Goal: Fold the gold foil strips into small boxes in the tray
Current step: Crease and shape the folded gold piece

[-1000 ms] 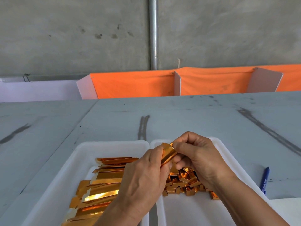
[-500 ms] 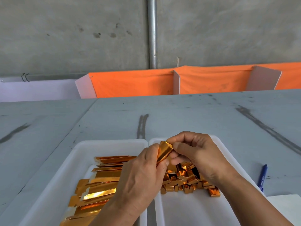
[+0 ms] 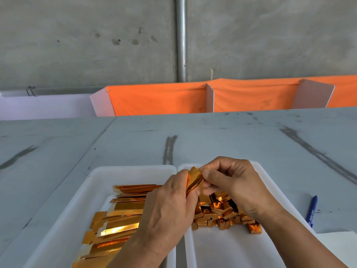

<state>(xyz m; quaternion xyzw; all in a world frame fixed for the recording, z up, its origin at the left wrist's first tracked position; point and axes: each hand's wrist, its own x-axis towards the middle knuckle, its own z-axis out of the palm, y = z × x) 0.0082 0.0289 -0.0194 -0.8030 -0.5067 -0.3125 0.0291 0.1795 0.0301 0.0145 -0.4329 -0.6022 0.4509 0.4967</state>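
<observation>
1. Head view: at the near left, the left tray (image 3: 87, 190) holds flat gold foil strips (image 3: 123, 207) in a loose stack.
2. I see the left hand (image 3: 170, 206) pinching the lower part of one half-folded strip (image 3: 194, 179), held up over the gap between the trays.
3. The right hand (image 3: 237, 182) pinches its upper end, fingers curled round it.
4. I judge the foil light, thin, slick and easily creased. I would hold it by the edges beside the fold lines.
5. Further right, the right tray (image 3: 228, 252) holds finished small boxes (image 3: 222, 211). A blue pen (image 3: 312, 209) lies beyond it on the table (image 3: 212, 144).
</observation>
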